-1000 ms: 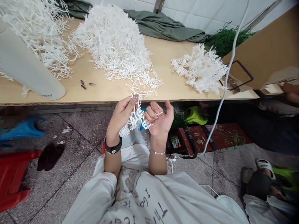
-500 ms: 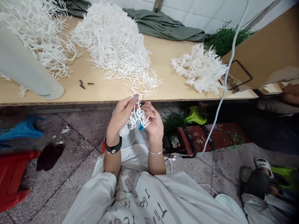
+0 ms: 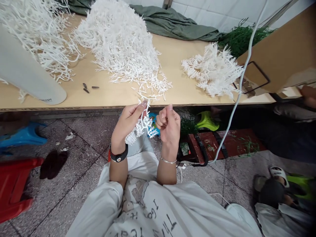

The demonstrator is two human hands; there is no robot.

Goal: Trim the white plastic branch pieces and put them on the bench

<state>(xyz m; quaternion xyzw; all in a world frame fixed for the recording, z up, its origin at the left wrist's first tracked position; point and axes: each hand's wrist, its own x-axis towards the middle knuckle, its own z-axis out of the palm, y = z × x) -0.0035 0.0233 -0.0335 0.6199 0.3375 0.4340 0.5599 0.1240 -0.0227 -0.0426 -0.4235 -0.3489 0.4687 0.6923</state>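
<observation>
My left hand (image 3: pixel 128 120) pinches a white branched plastic strand (image 3: pixel 145 123) at the table's front edge, and the strand's spiky tufts hang down beside the palm. To its right, apart from the strand, my right hand (image 3: pixel 169 125) is closed, thumb against curled fingers; whatever it may hold is hidden. Past my hands a large heap of white spiky pieces (image 3: pixel 120 42) lies on the table (image 3: pixel 172 95), its loose end reaching close to my left fingertips. A smaller white bunch (image 3: pixel 213 70) lies farther right.
A pale cylinder (image 3: pixel 49 89) and long white strands (image 3: pixel 46 46) are at left, near several dark seeds (image 3: pixel 86 87). A white cable (image 3: pixel 232 115) crosses the right side before a cardboard box (image 3: pixel 278 56). Stools stand below.
My right hand has moved right, away from the strand, and its fingers have curled closed. My left hand keeps its hold in nearly the same place.
</observation>
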